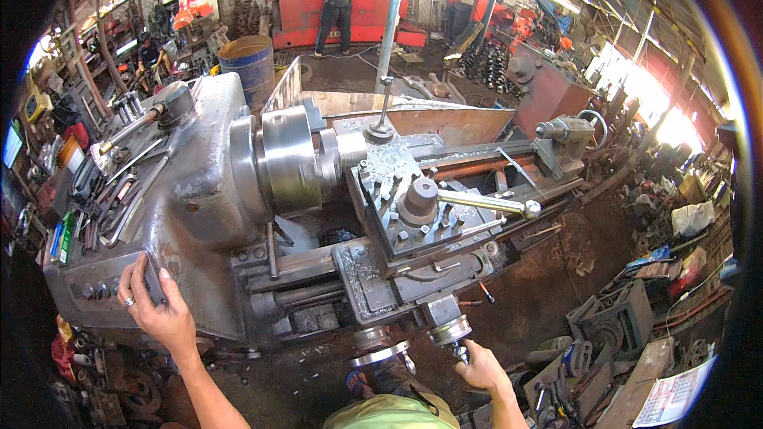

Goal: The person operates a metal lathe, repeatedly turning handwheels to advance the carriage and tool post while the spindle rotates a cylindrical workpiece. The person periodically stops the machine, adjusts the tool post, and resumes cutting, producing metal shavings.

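Note:
At the left, my left hand [159,310], with a ring on one finger, lies against the lathe headstock's front panel [87,286]. Its fingers are stretched out, the thumb apart, around a dark flat piece. My right hand [480,367] is closed on the small crank handle [460,351] of the cross-slide handwheel [450,330]. Left of that is a larger carriage handwheel [380,355]. The shiny chuck [290,159] holds a round metal workpiece [350,150]. Beside it stands the tool post [419,201] with a long lever [485,202], amid metal chips.
Wrenches and hex keys [131,202] lie on the headstock. The tailstock [563,143] sits at the bed's far right. Behind the lathe are a blue drum [247,71] and a person [340,4] by a red machine. Scrap parts and a calendar [675,393] lie at right.

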{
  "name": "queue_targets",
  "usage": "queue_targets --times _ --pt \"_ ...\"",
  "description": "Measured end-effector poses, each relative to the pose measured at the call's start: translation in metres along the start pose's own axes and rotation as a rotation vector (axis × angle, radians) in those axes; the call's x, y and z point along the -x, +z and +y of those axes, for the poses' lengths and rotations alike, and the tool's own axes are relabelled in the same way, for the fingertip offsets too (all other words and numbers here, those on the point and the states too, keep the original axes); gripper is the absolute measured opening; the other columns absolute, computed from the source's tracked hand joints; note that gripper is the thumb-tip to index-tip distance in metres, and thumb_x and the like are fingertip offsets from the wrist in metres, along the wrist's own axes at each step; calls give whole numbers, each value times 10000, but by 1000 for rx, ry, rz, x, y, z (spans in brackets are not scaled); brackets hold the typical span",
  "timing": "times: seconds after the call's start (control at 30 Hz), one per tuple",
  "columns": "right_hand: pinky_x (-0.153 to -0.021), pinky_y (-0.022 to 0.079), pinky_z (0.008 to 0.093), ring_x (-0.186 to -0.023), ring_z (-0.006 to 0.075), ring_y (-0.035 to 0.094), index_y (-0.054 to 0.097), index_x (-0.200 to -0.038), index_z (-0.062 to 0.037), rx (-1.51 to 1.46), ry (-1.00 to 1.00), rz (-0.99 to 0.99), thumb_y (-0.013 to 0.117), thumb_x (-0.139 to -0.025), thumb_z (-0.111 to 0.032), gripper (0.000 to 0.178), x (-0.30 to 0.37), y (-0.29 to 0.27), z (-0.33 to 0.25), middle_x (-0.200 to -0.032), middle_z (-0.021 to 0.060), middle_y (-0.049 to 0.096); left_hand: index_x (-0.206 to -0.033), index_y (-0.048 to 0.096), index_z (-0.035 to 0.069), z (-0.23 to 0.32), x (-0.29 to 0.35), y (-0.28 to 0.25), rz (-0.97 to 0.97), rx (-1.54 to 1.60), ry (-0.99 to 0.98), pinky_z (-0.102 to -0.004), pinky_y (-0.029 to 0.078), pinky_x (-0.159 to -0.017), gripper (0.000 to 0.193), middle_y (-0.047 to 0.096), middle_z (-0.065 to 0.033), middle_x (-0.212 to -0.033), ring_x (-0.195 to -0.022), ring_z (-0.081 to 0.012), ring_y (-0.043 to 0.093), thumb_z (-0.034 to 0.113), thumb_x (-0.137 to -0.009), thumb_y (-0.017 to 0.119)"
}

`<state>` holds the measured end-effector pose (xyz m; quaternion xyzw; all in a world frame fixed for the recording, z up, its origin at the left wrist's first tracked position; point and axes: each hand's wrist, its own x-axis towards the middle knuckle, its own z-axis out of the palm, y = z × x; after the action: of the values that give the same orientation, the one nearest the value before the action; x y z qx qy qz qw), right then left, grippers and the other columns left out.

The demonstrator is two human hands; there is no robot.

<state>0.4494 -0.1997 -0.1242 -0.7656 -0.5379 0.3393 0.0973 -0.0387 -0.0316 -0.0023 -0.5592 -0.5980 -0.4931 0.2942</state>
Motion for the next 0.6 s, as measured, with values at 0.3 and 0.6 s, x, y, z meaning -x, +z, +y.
queue_targets --times 0.3,0.6 --pt "-907 532 358 -948 257 694 523 -1330 38 -912 115 -503 672 -826 -37 531 -33 -21 59 -1081 125 687 -1199 643 8 0 1 -1 -20 -14 -23 -468 437 -953 303 581 -149 -1176 -1124 -318 543 90 -907 636" --pt "-898 530 380 -996 306 692 540 -1323 33 -244 57 -179 773 -799 -271 649 -30 -29 35 -1081 175 710 -1197 643 11 1 1 -1 -24 2 -31 -463 443 -950 300 576 -154 -1182 -1118 -317 545 95 -910 632"
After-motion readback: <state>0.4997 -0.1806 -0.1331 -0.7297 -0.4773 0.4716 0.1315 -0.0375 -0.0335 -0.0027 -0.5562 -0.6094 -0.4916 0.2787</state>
